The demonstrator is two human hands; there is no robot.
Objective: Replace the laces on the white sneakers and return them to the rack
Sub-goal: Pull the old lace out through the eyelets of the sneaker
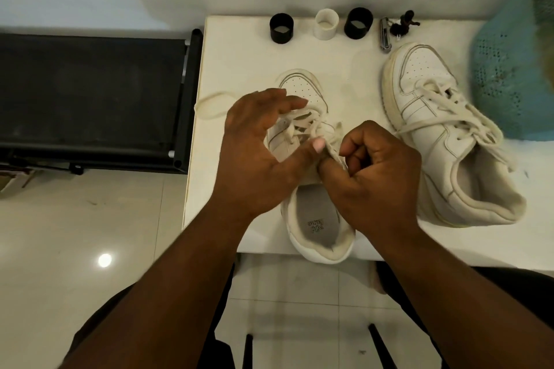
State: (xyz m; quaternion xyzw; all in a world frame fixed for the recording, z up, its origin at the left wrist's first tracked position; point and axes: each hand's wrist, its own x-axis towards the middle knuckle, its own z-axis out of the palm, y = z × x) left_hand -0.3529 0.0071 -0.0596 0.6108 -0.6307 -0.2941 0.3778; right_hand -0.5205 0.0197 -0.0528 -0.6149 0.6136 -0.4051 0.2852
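A white sneaker stands on the white table, toe pointing away, heel over the near edge. My left hand hovers over its lacing, fingers spread, thumb pressing on the cream lace. My right hand is curled and pinches the lace at the tongue. A loop of that lace trails off the table's left edge. The second white sneaker lies to the right, laced, toe away.
Two black cylinders and a white one stand at the table's back, beside a small metal tool and dark figurine. A blue mesh basket is at right. A black rack sits left of the table.
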